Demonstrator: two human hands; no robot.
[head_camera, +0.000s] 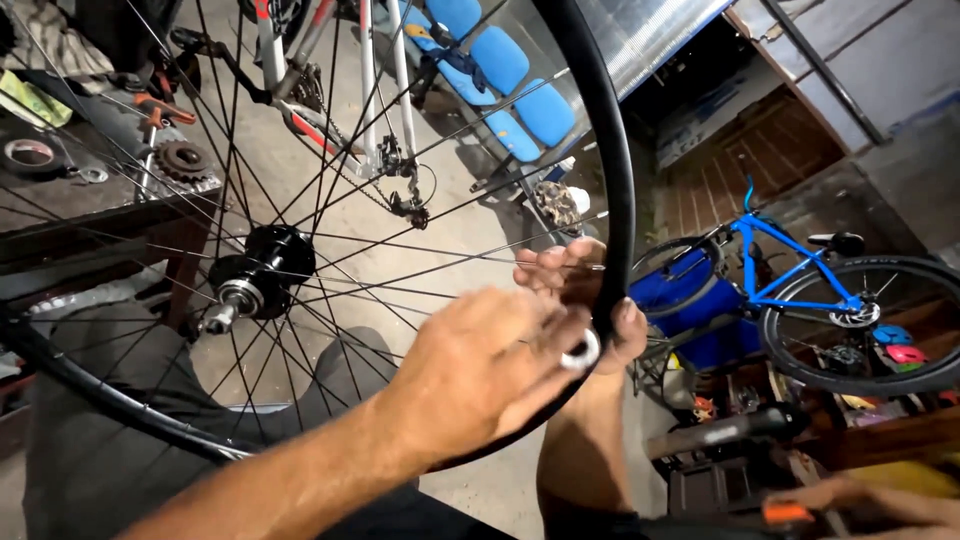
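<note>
Across our lap stands a black bicycle wheel (600, 150), its hub (262, 268) off to the left and its spokes (400, 200) fanning toward the rim. Our right hand (585, 290) is clamped on the rim from behind, thumb on the near side. Our left hand (480, 365) has its fingers closed together on a small silver tool (581, 352) (ring-shaped, by the look of it) held against the rim. Beyond, a blue bicycle (790, 280) leans near a row of blue chairs (500, 70).
</note>
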